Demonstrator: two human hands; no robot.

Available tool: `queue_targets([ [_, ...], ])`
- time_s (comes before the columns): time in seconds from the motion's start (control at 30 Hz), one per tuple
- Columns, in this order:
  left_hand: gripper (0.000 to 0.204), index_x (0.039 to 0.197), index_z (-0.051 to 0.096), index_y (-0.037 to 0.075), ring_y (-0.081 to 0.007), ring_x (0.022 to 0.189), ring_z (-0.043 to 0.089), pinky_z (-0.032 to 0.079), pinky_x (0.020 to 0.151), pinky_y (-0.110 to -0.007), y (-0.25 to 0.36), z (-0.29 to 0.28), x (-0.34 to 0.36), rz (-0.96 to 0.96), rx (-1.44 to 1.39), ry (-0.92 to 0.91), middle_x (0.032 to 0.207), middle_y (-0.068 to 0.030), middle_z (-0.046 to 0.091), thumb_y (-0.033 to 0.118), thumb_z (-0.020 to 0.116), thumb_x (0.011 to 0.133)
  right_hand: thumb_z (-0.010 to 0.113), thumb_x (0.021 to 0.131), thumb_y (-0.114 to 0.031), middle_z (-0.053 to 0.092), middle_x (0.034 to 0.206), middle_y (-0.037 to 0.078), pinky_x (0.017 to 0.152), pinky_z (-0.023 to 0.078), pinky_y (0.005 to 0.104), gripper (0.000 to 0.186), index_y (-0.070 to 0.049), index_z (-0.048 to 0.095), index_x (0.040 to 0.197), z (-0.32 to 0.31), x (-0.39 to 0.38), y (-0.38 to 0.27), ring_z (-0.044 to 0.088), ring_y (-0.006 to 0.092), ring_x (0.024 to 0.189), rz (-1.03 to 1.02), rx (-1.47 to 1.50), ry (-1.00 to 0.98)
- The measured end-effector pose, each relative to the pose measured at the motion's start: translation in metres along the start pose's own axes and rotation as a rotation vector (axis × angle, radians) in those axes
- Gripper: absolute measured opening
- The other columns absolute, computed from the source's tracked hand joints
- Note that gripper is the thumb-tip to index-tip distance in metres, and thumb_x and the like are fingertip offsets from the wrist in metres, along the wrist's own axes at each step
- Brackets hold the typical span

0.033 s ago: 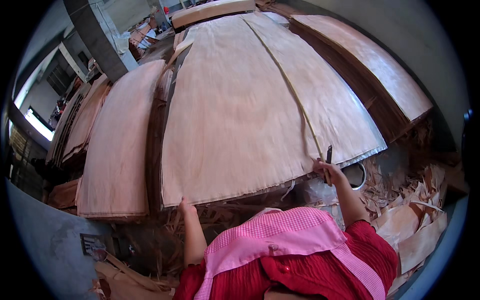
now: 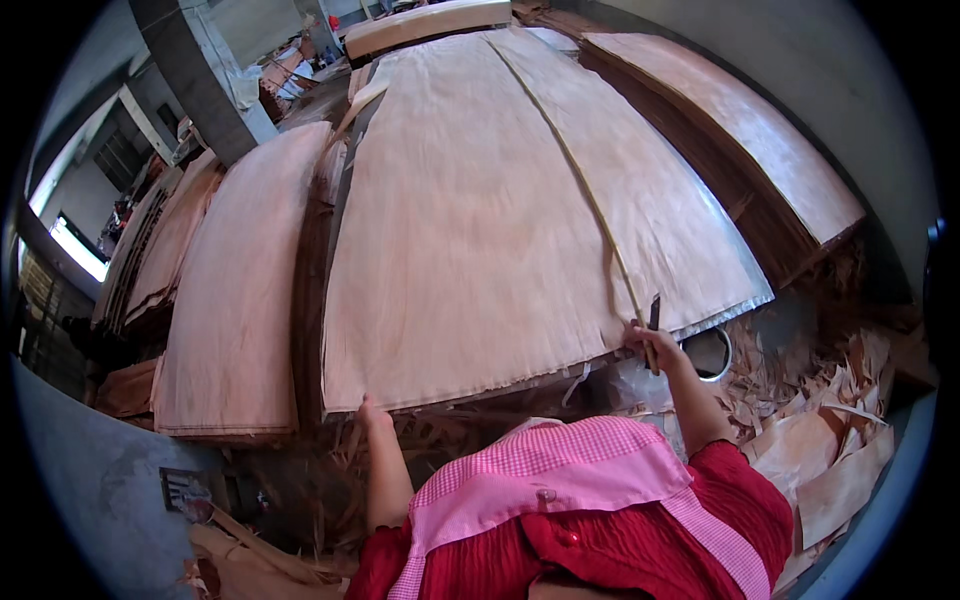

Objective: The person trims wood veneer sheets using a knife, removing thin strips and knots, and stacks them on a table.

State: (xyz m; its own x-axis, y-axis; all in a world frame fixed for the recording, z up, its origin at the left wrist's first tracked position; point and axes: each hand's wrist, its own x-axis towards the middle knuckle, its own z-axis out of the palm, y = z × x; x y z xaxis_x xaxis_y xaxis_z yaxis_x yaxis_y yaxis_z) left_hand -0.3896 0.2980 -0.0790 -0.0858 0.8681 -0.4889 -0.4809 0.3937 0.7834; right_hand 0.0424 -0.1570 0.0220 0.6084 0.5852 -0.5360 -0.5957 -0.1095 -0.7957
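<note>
A large pale wood veneer sheet [image 2: 460,230] lies on top of a stack in front of me. My left hand [image 2: 374,413] is closed on its near left edge, thumb on top; the other fingers are hidden below. At the near edge toward the right, my right hand [image 2: 660,348] is closed around the near end of a long thin stick [image 2: 580,165]. This stick runs over the veneer to its far end. A dark cutter knife [image 2: 655,312] is held in the same hand, its tip pointing up and away from me.
Another veneer stack [image 2: 235,300] stands at the left, and a further one [image 2: 730,110] at the right along the wall. Torn veneer scraps [image 2: 820,400] pile up at the lower right. A round white rim [image 2: 724,355] shows beside my right hand. A pillar [image 2: 200,80] rises at the far left.
My right hand has shifted very slightly toward me and to the left, with the cutter knife and the stick's near end. My left hand has stayed in place.
</note>
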Motion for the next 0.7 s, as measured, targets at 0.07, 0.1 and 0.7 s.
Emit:
queue_targets([
  [0.07, 0.035, 0.11, 0.044, -0.01, -0.029, 0.099, 0.053, 0.044, 0.085, -0.041, 0.008, -0.004, 0.006, 0.029, -0.008, 0.018, 0.111, -0.0176, 0.052, 0.007, 0.055, 0.081, 0.063, 0.074, -0.018, 0.056, 0.067, 0.003, 0.047, 0.036, 0.0256, 0.022, -0.005, 0.058, 0.091, 0.019, 0.013, 0.01, 0.052, 0.0134, 0.055, -0.11, -0.052, 0.063],
  [0.1, 0.035, 0.11, 0.044, -0.01, -0.0287, 0.1, 0.053, 0.044, 0.086, -0.04, 0.003, 0.005, -0.005, 0.028, 0.146, 0.083, 0.111, -0.0176, 0.052, 0.008, 0.054, 0.081, 0.065, 0.072, -0.017, 0.054, 0.063, 0.002, 0.046, 0.037, 0.0262, 0.019, -0.005, 0.06, 0.085, 0.01, 0.016, 0.015, 0.05, 0.0128, 0.051, -0.132, -0.154, 0.14],
  [0.7, 0.035, 0.103, 0.048, -0.01, -0.0275, 0.098, 0.053, 0.043, 0.084, -0.037, 0.007, 0.003, 0.029, 0.022, 0.309, 0.24, 0.11, -0.02, 0.053, 0.014, 0.056, 0.079, 0.065, 0.071, -0.014, 0.05, 0.055, 0.002, 0.039, 0.032, 0.0247, 0.019, -0.002, 0.059, 0.084, 0.05, 0.045, 0.002, 0.044, 0.0104, 0.043, -0.195, -0.327, 0.314],
])
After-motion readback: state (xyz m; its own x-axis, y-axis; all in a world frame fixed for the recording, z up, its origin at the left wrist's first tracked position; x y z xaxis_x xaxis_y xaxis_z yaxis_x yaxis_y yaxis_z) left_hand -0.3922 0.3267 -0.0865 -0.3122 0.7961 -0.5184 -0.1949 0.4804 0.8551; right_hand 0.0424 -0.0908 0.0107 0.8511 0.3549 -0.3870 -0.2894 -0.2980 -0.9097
